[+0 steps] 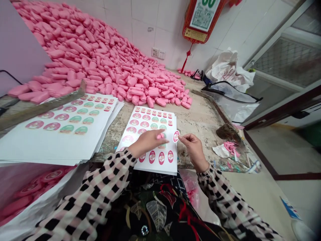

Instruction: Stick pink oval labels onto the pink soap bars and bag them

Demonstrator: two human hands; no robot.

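Note:
My left hand (146,142) lies on a white sticker sheet (150,129) at the table's near edge, its fingers closed round a small pink piece (159,136). My right hand (193,147) pinches a peeled oval pink sticker (176,136) just off the sheet's right edge, close to the left fingertips. The sheet carries rows of pink and green oval stickers. Checked sleeves cover both forearms.
A huge heap of pink plastic bottles (100,57) fills the back of the worn table (200,117). A stack of larger sticker sheets (62,130) lies at left under a metal bar (42,107). Plastic bags (230,72) sit at right. A sack of labelled pink pieces (32,190) stands lower left.

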